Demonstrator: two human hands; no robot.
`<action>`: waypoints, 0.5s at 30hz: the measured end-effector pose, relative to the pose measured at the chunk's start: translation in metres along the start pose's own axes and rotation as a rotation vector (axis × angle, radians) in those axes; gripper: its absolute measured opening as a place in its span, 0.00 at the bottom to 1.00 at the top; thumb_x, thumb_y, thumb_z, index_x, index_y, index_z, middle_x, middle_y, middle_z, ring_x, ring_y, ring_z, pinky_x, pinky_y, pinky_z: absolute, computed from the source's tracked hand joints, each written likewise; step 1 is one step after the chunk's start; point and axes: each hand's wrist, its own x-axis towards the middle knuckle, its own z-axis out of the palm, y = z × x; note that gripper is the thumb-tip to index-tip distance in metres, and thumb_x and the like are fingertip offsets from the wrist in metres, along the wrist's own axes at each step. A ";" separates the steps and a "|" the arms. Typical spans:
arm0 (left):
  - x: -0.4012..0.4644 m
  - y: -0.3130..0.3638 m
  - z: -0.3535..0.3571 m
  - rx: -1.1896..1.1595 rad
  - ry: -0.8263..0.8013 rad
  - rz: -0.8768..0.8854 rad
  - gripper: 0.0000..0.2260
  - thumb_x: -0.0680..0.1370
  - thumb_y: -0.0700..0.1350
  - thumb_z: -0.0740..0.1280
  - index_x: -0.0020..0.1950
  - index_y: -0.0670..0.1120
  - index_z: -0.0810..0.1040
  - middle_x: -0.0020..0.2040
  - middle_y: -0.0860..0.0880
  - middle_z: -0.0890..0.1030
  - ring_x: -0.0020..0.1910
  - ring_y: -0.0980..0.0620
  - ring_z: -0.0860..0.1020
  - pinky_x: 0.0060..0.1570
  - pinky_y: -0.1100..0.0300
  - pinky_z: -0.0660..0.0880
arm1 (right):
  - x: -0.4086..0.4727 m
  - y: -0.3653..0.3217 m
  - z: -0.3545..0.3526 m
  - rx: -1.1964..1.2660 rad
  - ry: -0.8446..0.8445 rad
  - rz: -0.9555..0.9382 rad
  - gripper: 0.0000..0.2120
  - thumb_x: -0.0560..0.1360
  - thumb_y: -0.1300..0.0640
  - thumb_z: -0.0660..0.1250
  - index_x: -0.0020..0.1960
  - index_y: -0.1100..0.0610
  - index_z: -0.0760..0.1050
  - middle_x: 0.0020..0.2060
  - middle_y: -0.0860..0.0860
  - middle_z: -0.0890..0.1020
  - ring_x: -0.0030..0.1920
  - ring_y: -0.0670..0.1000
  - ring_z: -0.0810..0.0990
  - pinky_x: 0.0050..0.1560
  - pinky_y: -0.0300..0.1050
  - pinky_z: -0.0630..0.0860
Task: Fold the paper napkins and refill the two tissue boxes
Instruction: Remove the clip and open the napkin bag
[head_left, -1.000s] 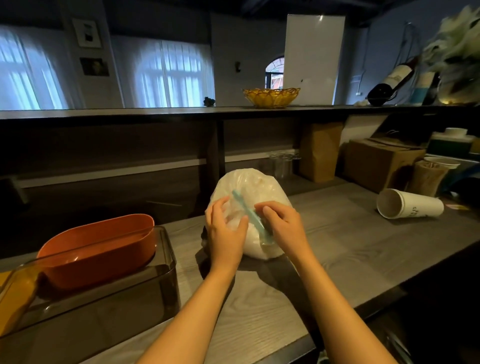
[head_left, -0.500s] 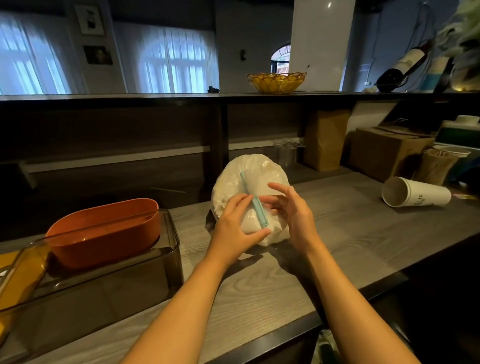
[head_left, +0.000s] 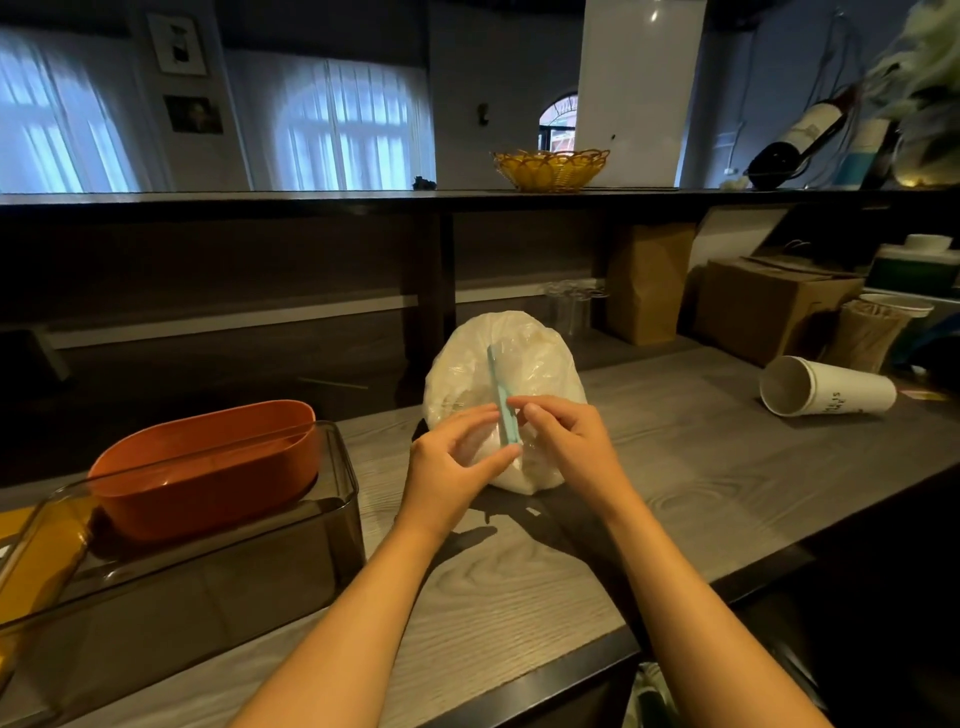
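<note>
My forearms come up from the bottom edge and meet over the grey wood counter (head_left: 519, 597). My left hand (head_left: 447, 462) and right hand (head_left: 566, 447) are close together, both working at the near end of the teal strip (head_left: 503, 402) that runs up the front of the clear plastic bag of napkins (head_left: 524, 358). My left thumb and fingers curl in towards the strip from the left, my right fingertips (head_left: 522, 408) pinch it from the right; both hands are closed on it, as far as I can see, though the exact contact of my left thumb is hard to tell.

The risks, as I judge them: the film looks thin, so if I pull the strip unevenly the bag may tear down the side and the napkins spill onto the counter. The bag stands upright on a narrow base with only my fingers steadying it, so a hard tug towards me could tip it over. If my pinch slips off the strip, I simply lose the opening.

To my left sit the orange tub (head_left: 208, 462) and the smoky clear box (head_left: 208, 582) it rests in, well apart from the bag; whether these are the tissue boxes I cannot say. Farther right a paper cup (head_left: 826, 387) lies on its side. Beyond stand a cardboard box (head_left: 763, 306) and, on the high shelf, a yellow basket (head_left: 550, 169).
</note>
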 end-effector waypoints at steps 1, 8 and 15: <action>0.002 0.000 -0.001 -0.033 -0.007 -0.013 0.13 0.75 0.47 0.73 0.58 0.56 0.80 0.60 0.57 0.82 0.62 0.61 0.78 0.59 0.67 0.75 | -0.001 0.000 0.000 0.004 -0.006 0.007 0.11 0.82 0.58 0.62 0.58 0.49 0.81 0.53 0.46 0.84 0.55 0.42 0.82 0.57 0.41 0.79; 0.008 0.001 0.001 -0.253 0.079 -0.218 0.10 0.82 0.40 0.65 0.57 0.54 0.82 0.57 0.54 0.84 0.59 0.56 0.81 0.56 0.58 0.80 | -0.007 0.005 0.004 -0.179 -0.091 0.004 0.22 0.76 0.50 0.72 0.67 0.40 0.71 0.63 0.41 0.76 0.64 0.42 0.73 0.63 0.40 0.74; 0.019 0.006 0.006 -0.189 0.089 -0.427 0.19 0.78 0.51 0.71 0.67 0.48 0.78 0.56 0.50 0.83 0.56 0.52 0.82 0.57 0.53 0.80 | -0.019 0.006 0.005 -0.356 -0.067 -0.070 0.31 0.73 0.55 0.75 0.71 0.42 0.67 0.58 0.37 0.75 0.62 0.41 0.74 0.64 0.39 0.74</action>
